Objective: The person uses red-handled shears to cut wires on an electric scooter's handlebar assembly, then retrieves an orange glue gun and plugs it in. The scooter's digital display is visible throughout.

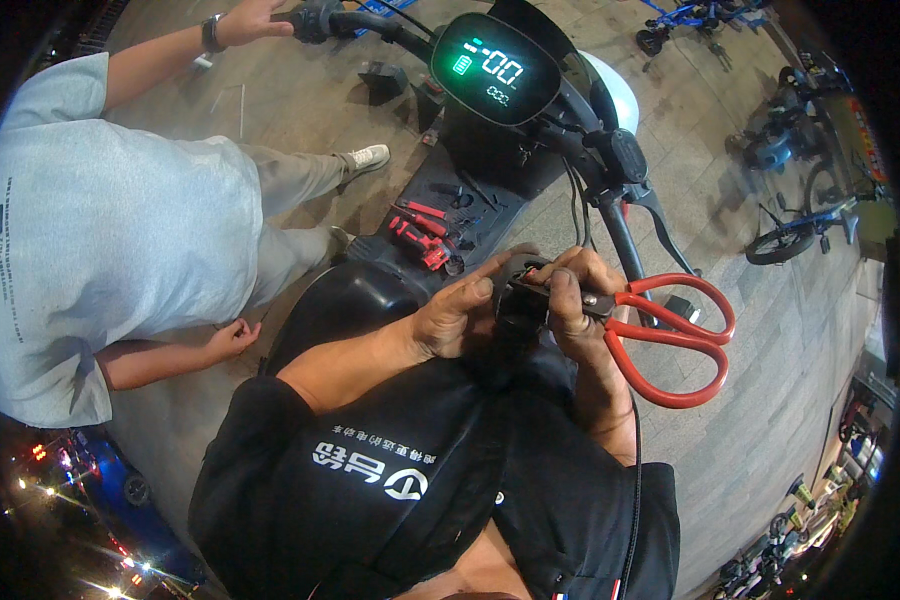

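Where the black housing [518, 318] sits: just off centre toward 3 o'clock, held up between both hands.
Left fingers: on the left hand [455, 315] they're curled against the housing's 9 o'clock side. Looks like that's most of the support, so if it slackens I reckon the part could twist or drop.
Right fingers: the right hand [578, 340] is pinching the red-handled scissors [660, 334] right by the pivot, nothing through the loops, which poke out to 3 o'clock. Choked up that close, one slip could nick a thumb imo.
Blades: tips get lost at the housing, so from my end I can't tell what they touch. Tiny coloured bits there, maybe wires; poking blind could gouge one.
Dash: display [495, 68] at 12 o'clock is lit, so I'd assume power's on, and metal near anything live could short it.
Helper: other person's hand [250, 20] is on the handlebar grip [310, 22] at 11 o'clock. If they turn it, the jolt could spoil my aim.
Footboard [440, 165]: red tool [422, 240] lies loose toward 11 o'clock; a bump could knock it off.
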Tool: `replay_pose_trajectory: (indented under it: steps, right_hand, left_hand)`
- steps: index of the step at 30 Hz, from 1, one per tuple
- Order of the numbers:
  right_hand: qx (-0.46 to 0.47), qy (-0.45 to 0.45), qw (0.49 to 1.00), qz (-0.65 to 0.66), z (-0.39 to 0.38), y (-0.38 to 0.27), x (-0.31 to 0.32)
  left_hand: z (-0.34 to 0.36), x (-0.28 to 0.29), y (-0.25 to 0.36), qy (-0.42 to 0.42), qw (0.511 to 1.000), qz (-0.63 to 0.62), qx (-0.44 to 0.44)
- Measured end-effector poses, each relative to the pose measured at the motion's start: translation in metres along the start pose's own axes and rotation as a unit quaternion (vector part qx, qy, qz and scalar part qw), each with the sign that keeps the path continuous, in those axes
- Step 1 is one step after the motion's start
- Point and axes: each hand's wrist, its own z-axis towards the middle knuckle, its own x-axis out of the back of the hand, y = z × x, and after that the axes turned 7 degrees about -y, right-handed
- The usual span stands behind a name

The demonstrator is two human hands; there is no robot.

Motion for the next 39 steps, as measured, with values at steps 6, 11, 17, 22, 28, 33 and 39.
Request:
replay_pose_trajectory:
  steps: [6,11,17,22,28,33,39]
  right_hand:
    - [0.033,-0.021,0.998,-0.04,0.002,-0.004,0.002]
    - [0.101,-0.034,0.991,-0.084,0.003,0.002,0.004]
    - [0.139,-0.044,0.986,-0.087,0.007,0.008,0.006]
    - [0.127,-0.038,0.987,-0.092,0.007,0.006,0.006]
    - [0.078,-0.013,0.996,-0.048,0.003,-0.002,0.001]
    - [0.069,0.014,0.997,-0.012,-0.001,0.0,-0.002]
    - [0.052,0.016,0.998,0.008,-0.002,0.0,-0.002]
  left_hand:
    - [0.001,0.002,-0.001,-0.007,1.0,0.008,-0.007]
    - [0.001,0.005,-0.003,0.005,1.0,0.026,-0.013]
    - [0.003,0.004,-0.002,0.016,0.999,0.039,-0.007]
    - [0.003,0.001,-0.002,0.043,0.999,0.01,-0.012]
    - [0.006,0.0,-0.002,0.012,0.999,0.012,-0.028]
    - [0.009,-0.003,-0.002,-0.006,0.999,0.023,-0.032]
    - [0.009,-0.005,0.0,0.006,0.999,0.032,-0.022]
